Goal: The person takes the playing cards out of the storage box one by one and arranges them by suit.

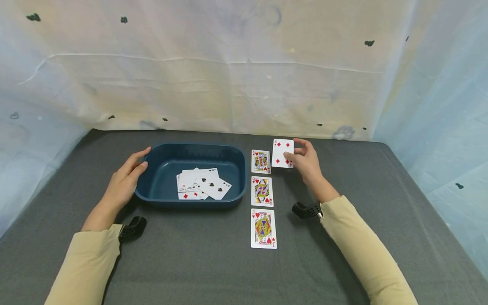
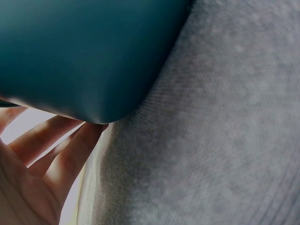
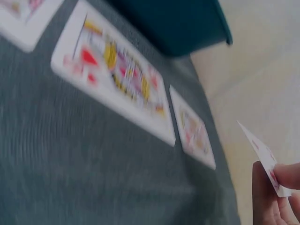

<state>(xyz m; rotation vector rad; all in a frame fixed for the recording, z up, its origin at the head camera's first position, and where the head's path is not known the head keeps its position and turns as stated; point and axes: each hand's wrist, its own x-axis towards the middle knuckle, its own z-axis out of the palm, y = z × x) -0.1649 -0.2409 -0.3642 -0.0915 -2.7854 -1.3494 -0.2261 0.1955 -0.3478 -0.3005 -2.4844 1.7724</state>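
Note:
My right hand (image 1: 308, 164) pinches a four of diamonds (image 1: 280, 148) between thumb and fingers, at the far side of the table. In the right wrist view that card (image 3: 265, 160) is tilted and lifted off the cloth. A column of face cards lies to its left: king of hearts (image 1: 261, 162), queen of hearts (image 1: 262, 191) and jack of hearts (image 1: 263, 228). Against the left end of a dark blue tray (image 1: 190, 203) rests my left hand (image 1: 121, 183), its fingers (image 2: 75, 161) fairly straight along the outer wall. Several loose cards (image 1: 202, 183) overlap inside the tray, face up.
Grey cloth (image 1: 198, 262) covers the table. Pale draped sheets (image 1: 228, 93) rise behind the table's back edge and at both sides. A black wrist device (image 1: 133, 228) sits at the left cuff, another wrist device (image 1: 306, 210) at the right.

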